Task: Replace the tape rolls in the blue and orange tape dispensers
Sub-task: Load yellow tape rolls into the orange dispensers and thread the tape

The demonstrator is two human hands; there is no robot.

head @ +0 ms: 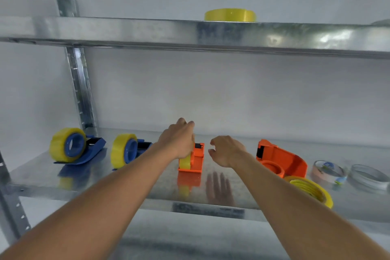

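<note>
Galvanised metal shelving (130,177) against a pale wall holds the work. Far left of the grip stand two blue dispensers (77,146) (128,150), each loaded with yellow tape. The left hand (179,139) curls over an upright orange dispenser (195,159) carrying a yellow roll. Just right, the right hand (226,151) hovers loosely curled, holding nothing. Further right lies an empty orange dispenser (280,160), nearer the right hand, with a loose yellow roll (310,190) in front.

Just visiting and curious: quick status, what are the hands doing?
Left hand grips the loaded orange dispenser. Right hand hovers open beside it. Second orange dispenser empty, on its side. Nothing in the way.
</note>
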